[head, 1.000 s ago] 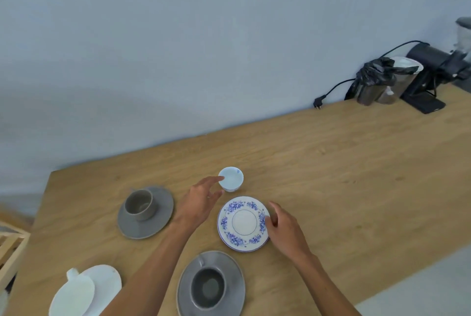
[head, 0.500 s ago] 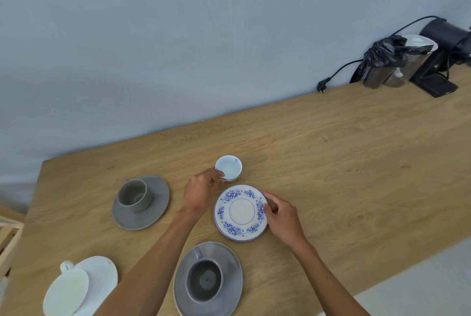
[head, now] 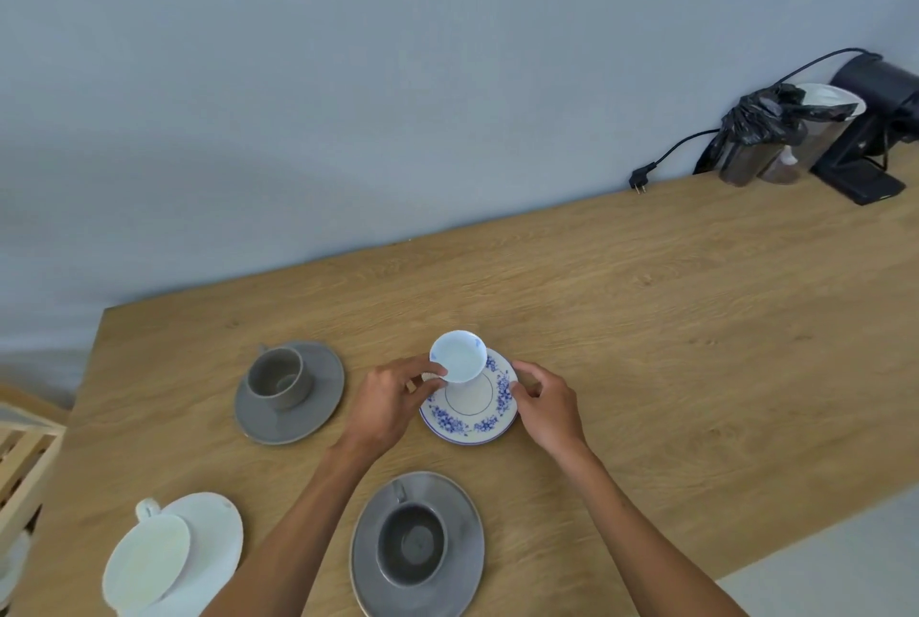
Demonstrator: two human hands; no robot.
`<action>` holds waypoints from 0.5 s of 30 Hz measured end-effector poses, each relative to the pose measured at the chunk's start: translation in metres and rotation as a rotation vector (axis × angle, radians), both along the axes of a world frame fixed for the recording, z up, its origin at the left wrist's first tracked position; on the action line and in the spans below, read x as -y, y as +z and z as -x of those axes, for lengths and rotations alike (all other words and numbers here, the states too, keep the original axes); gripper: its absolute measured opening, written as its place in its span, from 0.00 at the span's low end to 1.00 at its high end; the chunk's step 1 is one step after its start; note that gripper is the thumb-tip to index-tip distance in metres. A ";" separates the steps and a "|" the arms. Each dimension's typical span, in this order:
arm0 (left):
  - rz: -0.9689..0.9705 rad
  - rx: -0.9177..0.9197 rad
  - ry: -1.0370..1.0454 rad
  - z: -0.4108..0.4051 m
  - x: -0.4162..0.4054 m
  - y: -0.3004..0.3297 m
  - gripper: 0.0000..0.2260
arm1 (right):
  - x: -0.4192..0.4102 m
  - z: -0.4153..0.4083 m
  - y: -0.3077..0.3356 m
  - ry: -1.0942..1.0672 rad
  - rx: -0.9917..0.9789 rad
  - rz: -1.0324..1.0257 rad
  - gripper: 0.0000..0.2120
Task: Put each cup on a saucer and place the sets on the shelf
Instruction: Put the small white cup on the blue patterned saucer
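My left hand [head: 393, 395] pinches the rim of a small white cup with blue marks [head: 458, 357] and holds it over the far edge of the blue-flowered saucer [head: 470, 405]. My right hand [head: 544, 400] grips that saucer's right edge. Three sets stand on the wooden table [head: 646, 343]: a grey cup [head: 276, 376] on a grey saucer [head: 318, 397] to the left, a dark grey cup [head: 412, 544] on a grey saucer [head: 462, 532] near me, and a white cup [head: 146, 562] on a white saucer [head: 214, 532] at the bottom left.
A wooden slatted shelf [head: 22, 457] shows at the left edge. At the far right corner stand a black appliance [head: 875, 134], a container wrapped in a black bag [head: 776, 129], and a loose plug with its cable [head: 639, 178]. A grey wall runs behind the table.
My left hand closed on the small cup, lifted it off the table and brought it toward me over the flowered saucer. My right hand took hold of the saucer's right edge.
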State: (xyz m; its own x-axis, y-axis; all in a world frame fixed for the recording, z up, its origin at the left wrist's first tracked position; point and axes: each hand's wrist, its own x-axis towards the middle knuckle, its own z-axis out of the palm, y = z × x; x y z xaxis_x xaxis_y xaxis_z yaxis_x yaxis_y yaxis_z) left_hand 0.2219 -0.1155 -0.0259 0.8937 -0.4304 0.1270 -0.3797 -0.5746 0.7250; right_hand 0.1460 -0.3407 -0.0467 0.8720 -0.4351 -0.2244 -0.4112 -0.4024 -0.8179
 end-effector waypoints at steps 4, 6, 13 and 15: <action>-0.025 -0.023 -0.028 0.005 -0.004 -0.007 0.07 | -0.001 -0.004 0.000 -0.004 -0.006 -0.009 0.14; -0.027 -0.032 -0.037 0.006 -0.003 -0.009 0.06 | -0.001 -0.004 0.000 -0.007 -0.002 -0.014 0.14; -0.040 -0.037 -0.070 0.008 0.002 -0.009 0.07 | -0.001 -0.003 -0.001 0.003 0.008 -0.041 0.14; -0.036 -0.029 -0.085 0.010 0.004 -0.007 0.06 | -0.001 -0.002 0.001 0.005 0.014 -0.044 0.14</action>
State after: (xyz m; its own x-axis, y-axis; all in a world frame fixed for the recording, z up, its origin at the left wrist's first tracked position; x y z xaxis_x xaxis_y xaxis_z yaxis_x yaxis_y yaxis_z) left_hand 0.2117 -0.1193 -0.0330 0.8566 -0.5089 0.0850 -0.4078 -0.5668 0.7158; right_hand 0.1477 -0.3401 -0.0459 0.8771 -0.4212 -0.2310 -0.3980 -0.3680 -0.8403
